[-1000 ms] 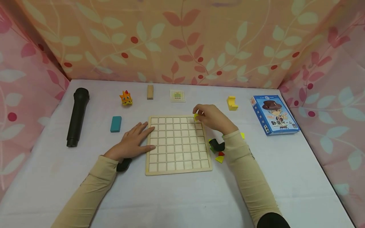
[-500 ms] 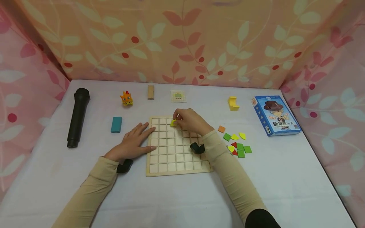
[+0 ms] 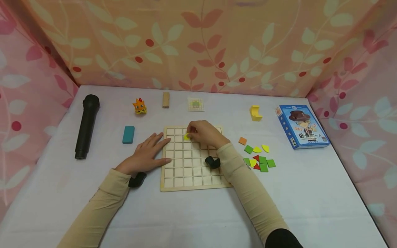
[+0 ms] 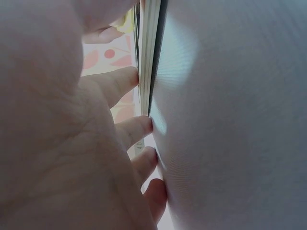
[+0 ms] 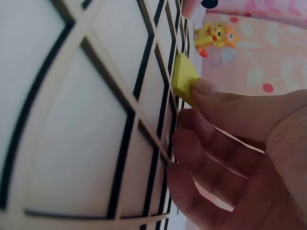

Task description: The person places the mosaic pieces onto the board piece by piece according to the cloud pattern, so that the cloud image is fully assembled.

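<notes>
A wooden grid board (image 3: 179, 172) with square cells lies in the middle of the white table. My left hand (image 3: 144, 155) rests at its left side, fingers spread, with thumb and fingertips against the frame. In the left wrist view, those fingers (image 4: 125, 81) meet the board's edge (image 4: 150, 52). Over the upper cells, my right hand (image 3: 203, 132) pinches a small yellow tile (image 3: 186, 136). From the right wrist, the thumb presses the yellow tile (image 5: 184, 79), which stands tilted at the grid lines, and the other fingers curl close to the board.
Right of the board lie loose green (image 3: 271, 163), yellow (image 3: 265, 148), red and orange tiles. A pattern card (image 3: 195, 104), wooden block (image 3: 165, 100), orange toy figure (image 3: 140, 106) and yellow block (image 3: 255, 113) stand behind. Further out are a teal block (image 3: 128, 134), black microphone (image 3: 87, 126) and blue box (image 3: 302, 126).
My right hand has moved left from the board's upper right corner to its upper cells with the yellow tile, uncovering the loose tiles. My left hand stays at the board's left edge.
</notes>
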A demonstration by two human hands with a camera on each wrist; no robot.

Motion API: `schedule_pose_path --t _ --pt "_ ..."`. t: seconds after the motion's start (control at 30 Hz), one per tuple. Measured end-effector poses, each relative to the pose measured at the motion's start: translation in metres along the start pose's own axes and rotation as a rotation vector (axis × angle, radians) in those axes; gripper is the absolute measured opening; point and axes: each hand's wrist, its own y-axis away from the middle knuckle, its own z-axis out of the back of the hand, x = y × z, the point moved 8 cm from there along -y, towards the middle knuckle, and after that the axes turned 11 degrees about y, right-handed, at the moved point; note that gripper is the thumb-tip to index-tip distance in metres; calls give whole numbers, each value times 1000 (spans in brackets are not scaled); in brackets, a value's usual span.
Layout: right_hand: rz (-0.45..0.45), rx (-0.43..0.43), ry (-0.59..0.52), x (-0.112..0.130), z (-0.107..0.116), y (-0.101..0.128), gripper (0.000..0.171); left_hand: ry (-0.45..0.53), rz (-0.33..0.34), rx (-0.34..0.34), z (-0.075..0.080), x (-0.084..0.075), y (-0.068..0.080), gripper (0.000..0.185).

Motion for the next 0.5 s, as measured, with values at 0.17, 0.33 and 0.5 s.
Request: schedule_pose_path --t 0.17,0.33,0.5 --pt "5 25 3 -1 -5 0 8 -13 12 8 -1 2 0 75" --pt "40 12 49 3 -6 1 7 -22 15 11 -2 4 -2 76" --pt "62 17 84 8 -5 1 10 -33 18 11 -2 5 -2 77"
